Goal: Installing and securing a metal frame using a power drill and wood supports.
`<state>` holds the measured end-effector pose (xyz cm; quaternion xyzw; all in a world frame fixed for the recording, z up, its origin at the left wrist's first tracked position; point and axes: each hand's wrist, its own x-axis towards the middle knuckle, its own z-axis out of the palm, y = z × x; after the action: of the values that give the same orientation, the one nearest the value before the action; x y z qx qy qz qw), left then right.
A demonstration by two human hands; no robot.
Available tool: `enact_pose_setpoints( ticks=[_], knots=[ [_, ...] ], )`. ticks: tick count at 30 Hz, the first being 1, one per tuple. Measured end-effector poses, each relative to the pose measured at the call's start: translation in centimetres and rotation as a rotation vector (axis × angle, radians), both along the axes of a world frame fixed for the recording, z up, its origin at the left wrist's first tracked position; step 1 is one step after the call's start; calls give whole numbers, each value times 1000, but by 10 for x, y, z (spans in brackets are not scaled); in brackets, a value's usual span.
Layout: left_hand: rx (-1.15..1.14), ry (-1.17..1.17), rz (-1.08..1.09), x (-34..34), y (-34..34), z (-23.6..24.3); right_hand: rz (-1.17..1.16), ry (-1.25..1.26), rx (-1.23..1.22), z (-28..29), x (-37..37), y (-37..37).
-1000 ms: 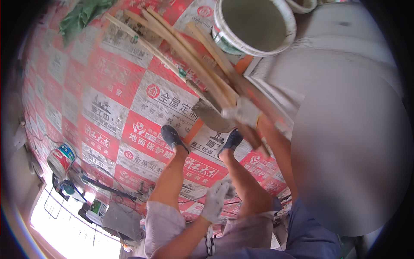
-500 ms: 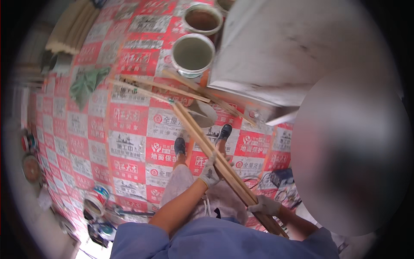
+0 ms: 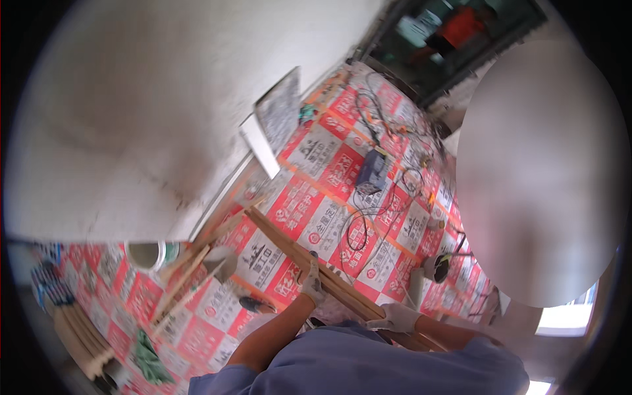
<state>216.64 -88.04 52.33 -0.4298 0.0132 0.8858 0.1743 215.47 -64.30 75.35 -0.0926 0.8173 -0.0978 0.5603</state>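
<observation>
A bundle of long wooden strips (image 3: 282,243) slants across my front, its far end pointing up and left over the floor. My left hand (image 3: 312,286), in a pale work glove, is closed around the strips near their middle. Closer to my body, my right hand (image 3: 397,318), gloved as well, grips the same bundle. The near end is partly hidden by my right forearm. Past the far end lie more loose wooden strips (image 3: 179,289) beside a greyish, scoop-like object (image 3: 220,264) that I cannot make out.
Red and white printed sheeting (image 3: 316,220) covers the floor. A bucket (image 3: 146,255) stands by the pale wall (image 3: 118,118). Cables (image 3: 359,234) and a dark box-shaped device (image 3: 372,171) lie ahead right. Green cloth (image 3: 150,359) lies at lower left. A person in red (image 3: 461,27) shows beyond a dark frame.
My view and body have turned to the right, with the wooden strips carried along in both hands. The buckets and green cloth now sit further left and lower; cables and a doorway-like frame show ahead.
</observation>
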Motion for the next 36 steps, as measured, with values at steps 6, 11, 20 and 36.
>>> enact_pose_setpoints(
  ticks=[6,11,20,36],
  knots=[
    [-56,36,-237,-155,99,7,-191,160,60,31,-51,76],
    [-127,158,-321,-289,144,37,-408,323,102,44,-111,110],
    [-24,289,-406,-537,209,52,-678,421,141,40,-278,119],
    [-83,572,-738,-1017,370,128,-1288,561,13,-77,-504,182]
  ],
)
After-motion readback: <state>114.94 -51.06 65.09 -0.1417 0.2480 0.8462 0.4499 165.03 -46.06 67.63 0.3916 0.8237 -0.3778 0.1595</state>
